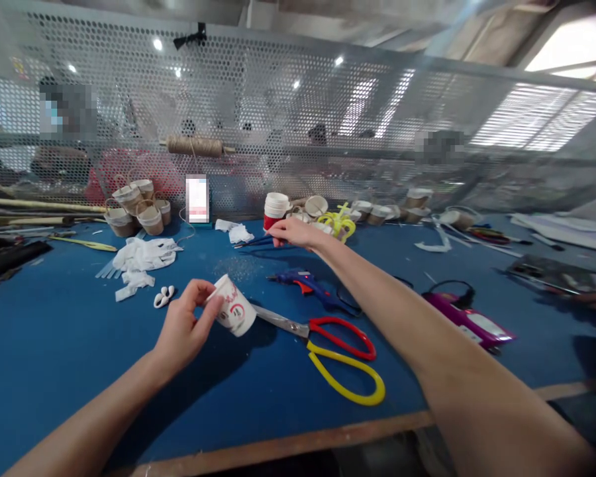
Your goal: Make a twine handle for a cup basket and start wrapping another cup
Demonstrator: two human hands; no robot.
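My left hand [191, 318] pinches the rim of a small white paper cup [237, 311]. The cup is tilted over the table and has a printed red and black pattern. Farther forward, my right hand [293, 233] is closed on a slim dark-blue pen-like tool [254, 242], its tip pointing left just above or on the tabletop. Right behind that hand stands a red-and-white stack of paper cups [276, 207]. Large scissors [298, 328] with one red and one yellow handle lie by the held cup. Between my arms rests a blue glue gun [308, 285].
White gloves [146, 255] and twine-wrapped cups [146, 215] sit at the left. Yellow strips [338, 222] and more wrapped cups [377, 212] line the back. A purple device [469, 321] lies right. Behind rises a perforated metal screen [278, 86] with a twine spool [195, 146].
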